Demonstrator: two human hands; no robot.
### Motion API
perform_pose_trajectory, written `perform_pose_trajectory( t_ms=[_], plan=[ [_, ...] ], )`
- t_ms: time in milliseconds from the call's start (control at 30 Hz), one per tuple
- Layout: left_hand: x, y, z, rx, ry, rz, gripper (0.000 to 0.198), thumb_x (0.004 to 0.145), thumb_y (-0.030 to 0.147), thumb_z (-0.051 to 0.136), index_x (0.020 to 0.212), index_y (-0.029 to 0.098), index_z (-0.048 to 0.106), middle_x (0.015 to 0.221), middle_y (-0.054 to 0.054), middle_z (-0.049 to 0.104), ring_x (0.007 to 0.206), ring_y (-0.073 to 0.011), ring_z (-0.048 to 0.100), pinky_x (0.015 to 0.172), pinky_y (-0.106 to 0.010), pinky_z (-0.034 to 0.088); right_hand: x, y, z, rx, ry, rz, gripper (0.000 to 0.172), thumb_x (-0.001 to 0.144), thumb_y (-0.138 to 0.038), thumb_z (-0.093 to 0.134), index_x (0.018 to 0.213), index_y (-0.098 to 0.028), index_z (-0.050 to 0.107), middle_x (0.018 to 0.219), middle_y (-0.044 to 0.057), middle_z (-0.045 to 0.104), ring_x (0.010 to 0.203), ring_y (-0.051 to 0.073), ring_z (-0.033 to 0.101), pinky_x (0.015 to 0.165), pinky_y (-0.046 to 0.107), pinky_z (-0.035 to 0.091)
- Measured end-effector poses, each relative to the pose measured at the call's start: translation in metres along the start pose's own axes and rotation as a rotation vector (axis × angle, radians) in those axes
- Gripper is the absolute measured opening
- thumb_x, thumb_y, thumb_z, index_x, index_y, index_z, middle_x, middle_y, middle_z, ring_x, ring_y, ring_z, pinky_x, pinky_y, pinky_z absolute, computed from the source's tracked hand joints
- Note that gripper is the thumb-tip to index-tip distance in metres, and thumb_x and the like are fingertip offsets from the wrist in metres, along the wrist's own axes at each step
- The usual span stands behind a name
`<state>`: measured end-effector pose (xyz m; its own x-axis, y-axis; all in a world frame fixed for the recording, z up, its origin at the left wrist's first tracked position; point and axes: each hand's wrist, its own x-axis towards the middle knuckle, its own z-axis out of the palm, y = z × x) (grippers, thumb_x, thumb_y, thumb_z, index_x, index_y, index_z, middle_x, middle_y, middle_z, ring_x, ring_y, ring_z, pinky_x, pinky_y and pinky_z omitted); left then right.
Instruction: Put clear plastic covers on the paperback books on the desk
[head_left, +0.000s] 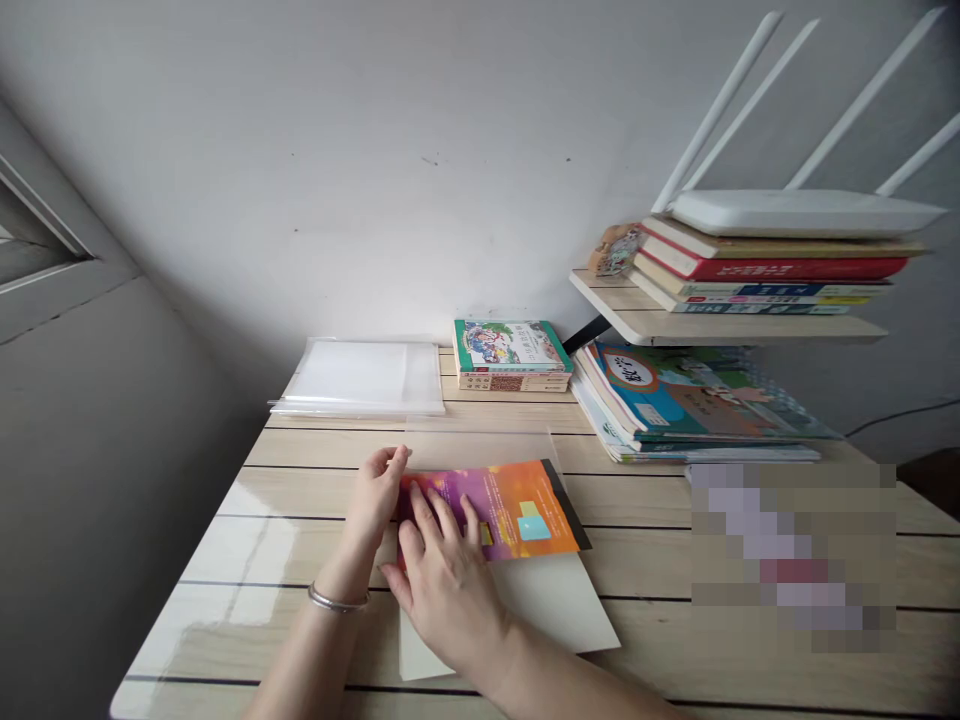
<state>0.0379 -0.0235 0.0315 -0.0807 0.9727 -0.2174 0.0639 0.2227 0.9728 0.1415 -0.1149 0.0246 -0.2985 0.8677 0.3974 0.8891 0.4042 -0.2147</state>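
A book with an orange and purple cover flap [536, 505] lies open on the table, its plain cream page [532, 605] showing below. My right hand [450, 575] rests flat on the flap with its fingers spread. At the book's upper left corner, my left hand [379, 490], with a silver bangle at the wrist, is closed in a pinch on the edge of a clear plastic book cover [480, 440]. This clear sheet extends behind the book, partly under it. The left fingertips hide the exact spot they grip.
A stack of clear plastic covers [352, 375] lies at the back left. Small books [514, 350] are piled by the wall, larger textbooks [697, 400] to their right. Above, a raised shelf [637, 318] bears books and a white router [802, 212]. A pixelated patch covers the right side.
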Motion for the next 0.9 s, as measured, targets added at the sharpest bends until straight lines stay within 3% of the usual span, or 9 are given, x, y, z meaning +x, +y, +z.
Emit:
perform_pose_trajectory(
  t_ms=[200,333,400,633,900],
  plan=[
    [-0.006,-0.007,0.001,-0.092,0.078,0.09,0.038,0.07,0.054,0.065,0.077,0.017,0.062,0.068,-0.004,0.066,0.065,-0.0182,0.06,0.065,-0.028,0.046,0.002,-0.018,0.007,-0.01,0.045,0.154,0.018,0.089,-0.03,0.049,0.097,-0.018,0.061,0.134,0.015,0.054,0.116,0.031,0.049,0.098,0.06,0.034],
    [-0.008,-0.01,-0.005,-0.127,0.028,0.065,0.039,0.07,0.053,0.065,0.081,0.015,0.063,0.074,-0.007,0.07,0.068,-0.0187,0.063,0.069,-0.03,0.048,0.0,-0.019,0.013,-0.029,0.114,0.155,0.04,0.088,-0.033,0.051,0.125,-0.018,0.054,0.14,0.016,0.048,0.122,0.034,0.045,0.098,0.06,0.032],
    [-0.008,-0.009,-0.007,-0.126,0.025,0.05,0.038,0.071,0.051,0.065,0.082,0.015,0.063,0.075,-0.008,0.07,0.068,-0.0183,0.062,0.068,-0.03,0.048,-0.001,-0.019,0.015,-0.031,0.123,0.152,0.048,0.088,-0.035,0.051,0.133,-0.02,0.049,0.14,0.016,0.048,0.125,0.036,0.041,0.099,0.06,0.03],
    [-0.01,-0.008,-0.005,-0.124,0.06,0.018,0.035,0.07,0.048,0.065,0.079,0.014,0.064,0.076,-0.008,0.07,0.053,-0.011,0.051,0.051,-0.023,0.041,-0.004,-0.025,0.025,-0.076,0.171,0.228,0.045,0.089,-0.031,0.047,0.131,-0.015,0.053,0.138,0.02,0.049,0.124,0.038,0.043,0.1,0.061,0.027],
    [-0.014,-0.006,-0.005,-0.141,0.075,0.024,0.034,0.068,0.048,0.069,0.072,0.015,0.063,0.054,0.003,0.055,0.048,-0.0094,0.045,0.048,-0.021,0.037,0.0,-0.021,0.024,-0.083,0.156,0.237,0.045,0.091,-0.027,0.044,0.133,-0.014,0.049,0.141,0.02,0.045,0.129,0.037,0.039,0.101,0.06,0.03]
  ],
)
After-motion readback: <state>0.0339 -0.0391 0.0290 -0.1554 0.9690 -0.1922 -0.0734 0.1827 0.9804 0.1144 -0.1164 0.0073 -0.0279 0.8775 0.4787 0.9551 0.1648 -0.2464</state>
